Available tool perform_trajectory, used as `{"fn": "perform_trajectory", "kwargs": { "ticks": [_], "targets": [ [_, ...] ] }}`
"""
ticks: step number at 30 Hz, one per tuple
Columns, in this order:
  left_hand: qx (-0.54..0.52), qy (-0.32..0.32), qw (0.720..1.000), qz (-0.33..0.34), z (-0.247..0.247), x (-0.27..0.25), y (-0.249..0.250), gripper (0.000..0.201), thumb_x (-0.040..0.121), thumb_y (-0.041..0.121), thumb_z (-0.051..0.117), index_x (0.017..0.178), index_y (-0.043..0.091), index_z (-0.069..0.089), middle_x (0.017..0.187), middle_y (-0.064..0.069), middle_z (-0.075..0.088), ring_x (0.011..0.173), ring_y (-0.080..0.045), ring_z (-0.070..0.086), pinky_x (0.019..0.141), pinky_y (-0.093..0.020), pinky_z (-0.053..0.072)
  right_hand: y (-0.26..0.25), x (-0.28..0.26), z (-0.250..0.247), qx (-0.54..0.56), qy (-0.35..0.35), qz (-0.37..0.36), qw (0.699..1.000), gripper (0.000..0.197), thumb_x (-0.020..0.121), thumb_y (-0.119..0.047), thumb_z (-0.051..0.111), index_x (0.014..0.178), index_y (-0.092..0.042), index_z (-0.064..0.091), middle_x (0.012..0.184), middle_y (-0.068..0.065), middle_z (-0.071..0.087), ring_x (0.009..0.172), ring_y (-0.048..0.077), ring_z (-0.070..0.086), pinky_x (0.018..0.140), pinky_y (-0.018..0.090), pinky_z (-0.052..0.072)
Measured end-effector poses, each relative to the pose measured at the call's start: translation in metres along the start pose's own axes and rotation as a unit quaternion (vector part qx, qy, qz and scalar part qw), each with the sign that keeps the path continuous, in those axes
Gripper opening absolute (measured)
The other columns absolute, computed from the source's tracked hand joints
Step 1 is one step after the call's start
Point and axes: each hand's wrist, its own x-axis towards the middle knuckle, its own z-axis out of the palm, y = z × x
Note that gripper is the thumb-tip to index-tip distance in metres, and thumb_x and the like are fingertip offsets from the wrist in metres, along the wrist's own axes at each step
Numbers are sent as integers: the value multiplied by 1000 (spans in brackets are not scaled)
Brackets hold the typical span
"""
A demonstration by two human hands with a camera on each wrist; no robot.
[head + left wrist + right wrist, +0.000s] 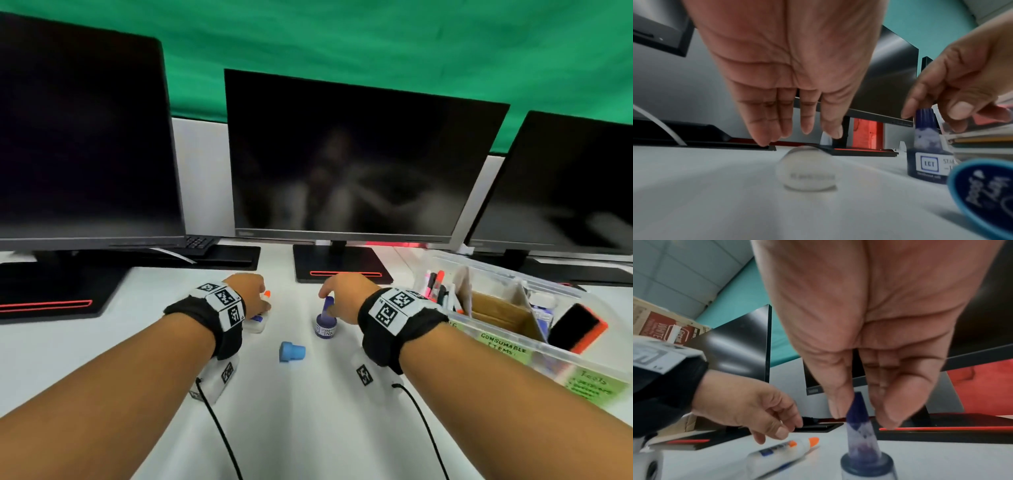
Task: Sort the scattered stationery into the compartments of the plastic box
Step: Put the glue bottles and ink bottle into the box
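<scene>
The right hand point(342, 294) has thumb and fingers narrowed around the pointed blue cap of the upright ink bottle point(325, 322), apparently touching; a firm pinch cannot be told. The left hand point(248, 294) hovers with loose, spread fingers over a white glue bottle point(781, 452) lying flat, orange tip away. A blue cap point(291, 352) lies nearby. The plastic box point(513, 346) sits to the right on the white desk point(308, 411), before dark monitors point(359, 154).

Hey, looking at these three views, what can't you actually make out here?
- Glue bottle, head view: mostly hidden by the left hand.
- Whether the right hand already pinches the ink bottle: right wrist view cannot settle contact.
- Plastic box: cut by the right edge; front labels blurred.
- Blue stamp: cropped, print unreadable, left wrist view.
</scene>
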Motion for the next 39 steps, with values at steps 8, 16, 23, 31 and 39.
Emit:
{"fn": "perform_trajectory", "kwargs": {
  "ticks": [8, 16, 23, 31, 39],
  "targets": [
    [32, -37, 999, 9, 10, 15, 13, 66, 82, 37, 67, 138, 17, 37, 128, -2, 57, 114, -22, 57, 89, -29, 47, 6, -5, 15, -9, 28, 18, 999, 31, 89, -13, 57, 118, -4, 62, 119, 14, 63, 110, 28, 60, 92, 33, 50],
    [97, -66, 992, 53, 3, 6, 33, 81, 75, 28, 74, 143, 19, 31, 129, -3, 57, 114, -21, 58, 89, -27, 48, 27, -49, 19, -54, 0, 34, 998, 37, 86, -20, 65, 119, -5, 60, 120, 11, 61, 110, 27, 59, 89, 32, 50],
    [79, -28, 989, 125, -37, -13, 92, 29, 85, 29, 67, 108, 16, 56, 110, -5, 61, 72, -14, 54, 48, -15, 37, 70, -115, 24, -64, -23, 76, 995, 34, 92, -17, 55, 124, -4, 56, 119, 11, 59, 109, 27, 58, 91, 33, 47],
    [-151, -45, 946, 284, -44, -60, 159, 28, 78, 16, 76, 101, 22, 62, 87, 8, 65, 81, -15, 65, 73, -28, 58, 95, -149, 22, 21, 44, 130, 990, 38, 86, -33, 64, 115, -8, 63, 104, 9, 64, 95, 24, 62, 77, 31, 50],
    [-182, -41, 919, 348, -50, -95, 196, 84, 71, 17, 81, 141, 24, 34, 82, 14, 59, 78, -9, 60, 70, -15, 47, 111, -165, -12, 407, 194, 94, 888, 15, 90, -13, 63, 77, -18, 59, 60, 3, 62, 51, 13, 63, 59, 31, 60]
  ]
}}
